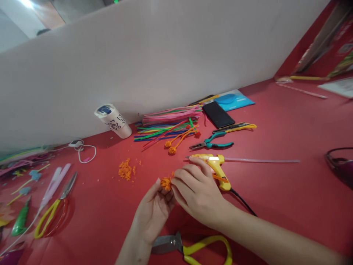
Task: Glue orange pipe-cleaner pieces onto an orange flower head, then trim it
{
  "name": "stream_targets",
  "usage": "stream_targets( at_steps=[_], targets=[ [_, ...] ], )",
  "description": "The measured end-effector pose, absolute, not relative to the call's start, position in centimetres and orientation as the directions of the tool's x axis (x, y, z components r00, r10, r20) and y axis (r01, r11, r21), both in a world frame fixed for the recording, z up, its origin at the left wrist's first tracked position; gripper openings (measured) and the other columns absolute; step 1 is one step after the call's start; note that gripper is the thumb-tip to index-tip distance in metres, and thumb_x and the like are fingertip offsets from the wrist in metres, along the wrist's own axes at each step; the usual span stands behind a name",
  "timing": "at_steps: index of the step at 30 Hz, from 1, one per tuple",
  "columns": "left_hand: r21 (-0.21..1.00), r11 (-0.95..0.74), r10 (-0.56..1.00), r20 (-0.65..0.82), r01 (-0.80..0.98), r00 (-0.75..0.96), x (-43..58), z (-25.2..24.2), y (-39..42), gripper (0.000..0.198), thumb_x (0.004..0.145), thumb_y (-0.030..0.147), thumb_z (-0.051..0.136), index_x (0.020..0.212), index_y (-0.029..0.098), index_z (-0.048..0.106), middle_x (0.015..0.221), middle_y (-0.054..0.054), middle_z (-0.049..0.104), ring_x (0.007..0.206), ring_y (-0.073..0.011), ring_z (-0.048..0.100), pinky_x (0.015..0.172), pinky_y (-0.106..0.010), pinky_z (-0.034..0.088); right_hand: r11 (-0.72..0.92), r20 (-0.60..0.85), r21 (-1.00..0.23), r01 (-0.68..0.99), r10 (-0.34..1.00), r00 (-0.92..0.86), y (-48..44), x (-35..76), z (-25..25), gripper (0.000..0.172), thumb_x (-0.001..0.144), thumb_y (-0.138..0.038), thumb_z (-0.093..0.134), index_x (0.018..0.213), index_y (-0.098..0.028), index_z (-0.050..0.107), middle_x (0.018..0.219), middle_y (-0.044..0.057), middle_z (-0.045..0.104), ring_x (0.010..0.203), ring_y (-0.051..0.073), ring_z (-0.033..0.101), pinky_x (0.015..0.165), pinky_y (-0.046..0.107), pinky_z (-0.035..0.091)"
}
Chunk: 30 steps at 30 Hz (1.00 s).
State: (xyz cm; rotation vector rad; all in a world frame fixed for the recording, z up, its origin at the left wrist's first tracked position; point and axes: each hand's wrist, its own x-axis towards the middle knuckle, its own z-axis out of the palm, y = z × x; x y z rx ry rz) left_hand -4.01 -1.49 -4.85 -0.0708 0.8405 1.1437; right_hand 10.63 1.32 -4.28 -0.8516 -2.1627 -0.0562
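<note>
Holding a small, fluffy, round orange flower (166, 183) between both hands, just above a flat red table (278, 191). Reaching up from below with the bare left hand (152, 217), showing its palm, bending the fingers in behind the flower and gripping with the thumb at the left side. Stretching in from the lower right with the bare right hand (198, 195), showing its back, bending the wrist a bit and gripping the flower's right side with bunched fingertips. Sticking one right finger out in front of a yellow plastic glue gun (219, 171); not being able to tell if touching. Poking out past the right hand, a fuzzy orange stem (221, 179).

Lying close under the hands, big metal scissors with yellow handles (178, 242), leaving little room there. Sitting near, to the left of the fingers, a pile of orange fluff bits (125, 170). Lying beyond the hands, two orange fluffy balls on stems (172, 150) and pointy pliers with teal handles (209, 143), filling up that side. Standing farther off past the left hand, a white cup with black writing (118, 124). Rising behind all this, a plain white wall (179, 55), making the far edge. Having lots of open red table to the right of the right arm, and a smaller open patch left of the left hand.
</note>
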Motion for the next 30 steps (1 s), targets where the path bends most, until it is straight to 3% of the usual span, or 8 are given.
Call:
stream_targets(
  at_steps=[7, 11, 17, 21, 25, 28, 30],
  targets=[
    [0.347, 0.441, 0.775, -0.612, -0.828, 0.157, -3.9, -4.9, -1.6, 0.036, 0.094, 0.018, 0.036, 0.072, 0.012, 0.065, 0.062, -0.004, 0.070, 0.062, -0.0125, 0.067, 0.070, -0.027, 0.055, 0.786, 0.699, -0.209, 0.581, 0.536, -0.474, 1.5, 10.4, -4.7, 0.016, 0.084, -0.012, 0.050, 0.074, -0.018, 0.060, 0.080, 0.002, 0.064, 0.078, 0.017, 0.050, 0.100, 0.045, 0.030],
    [0.348, 0.433, 0.780, -0.607, -0.832, 0.152, -3.9, -4.8, -1.6, 0.040, 0.094, 0.017, 0.033, 0.071, 0.011, 0.065, 0.060, -0.004, 0.071, 0.059, -0.0123, 0.068, 0.070, -0.028, 0.055, 0.751, 0.650, -0.473, 0.461, 0.651, -0.393, 1.5, 10.6, -3.9, 0.012, 0.083, -0.012, 0.048, 0.078, -0.020, 0.057, 0.081, 0.001, 0.061, 0.079, 0.017, 0.049, 0.093, 0.041, 0.036],
    [0.398, 0.402, 0.794, -0.599, -0.825, 0.099, -4.4, -4.8, -1.4, 0.043, 0.094, 0.019, 0.035, 0.068, 0.008, 0.068, 0.069, -0.012, 0.074, 0.071, -0.0178, 0.071, 0.073, -0.030, 0.056, 0.545, 0.497, -0.821, 0.169, 0.829, -0.256, 1.5, 12.2, -2.2, 0.015, 0.088, -0.013, 0.036, 0.078, -0.022, 0.042, 0.083, 0.003, 0.050, 0.079, 0.016, 0.049, 0.073, 0.031, 0.042],
    [0.441, 0.345, 0.823, -0.567, -0.829, 0.041, -5.1, -4.7, -0.9, 0.044, 0.093, 0.018, 0.036, 0.065, 0.010, 0.070, 0.069, -0.012, 0.074, 0.073, -0.0177, 0.070, 0.073, -0.029, 0.055, 0.496, 0.485, -0.866, 0.060, 0.863, -0.139, 2.4, 14.1, -1.1, 0.021, 0.090, -0.015, 0.031, 0.071, -0.023, 0.037, 0.075, 0.000, 0.043, 0.071, 0.015, 0.044, 0.063, 0.029, 0.038],
    [0.499, 0.267, 0.867, -0.498, -0.825, -0.021, -6.1, -4.6, -0.5, 0.043, 0.090, 0.018, 0.038, 0.065, 0.011, 0.071, 0.066, -0.013, 0.074, 0.067, -0.0189, 0.070, 0.068, -0.030, 0.056, 0.436, 0.436, -0.900, -0.004, 0.900, -0.016, 3.8, 16.7, -0.9, 0.025, 0.090, -0.020, 0.036, 0.067, -0.022, 0.042, 0.069, -0.002, 0.043, 0.067, 0.014, 0.043, 0.063, 0.028, 0.035],
    [0.537, 0.202, 0.896, -0.439, -0.819, -0.067, -7.1, -4.6, -0.3, 0.036, 0.087, 0.019, 0.043, 0.068, 0.010, 0.072, 0.068, -0.012, 0.074, 0.068, -0.0196, 0.070, 0.067, -0.029, 0.056, 0.363, 0.368, -0.930, 0.063, 0.921, 0.125, 5.1, 18.7, -1.6, 0.028, 0.090, -0.024, 0.039, 0.062, -0.022, 0.042, 0.065, -0.003, 0.042, 0.065, 0.013, 0.044, 0.064, 0.028, 0.036],
    [0.552, 0.170, 0.909, -0.408, -0.816, -0.086, -7.7, -4.8, -0.3, 0.030, 0.084, 0.019, 0.048, 0.068, 0.012, 0.072, 0.068, -0.010, 0.075, 0.069, -0.0193, 0.070, 0.068, -0.029, 0.056, 0.296, 0.309, -0.948, 0.119, 0.945, 0.111, 5.7, 19.5, -2.3, 0.029, 0.089, -0.027, 0.041, 0.060, -0.021, 0.043, 0.063, -0.003, 0.042, 0.064, 0.013, 0.044, 0.061, 0.027, 0.035]
  ],
)
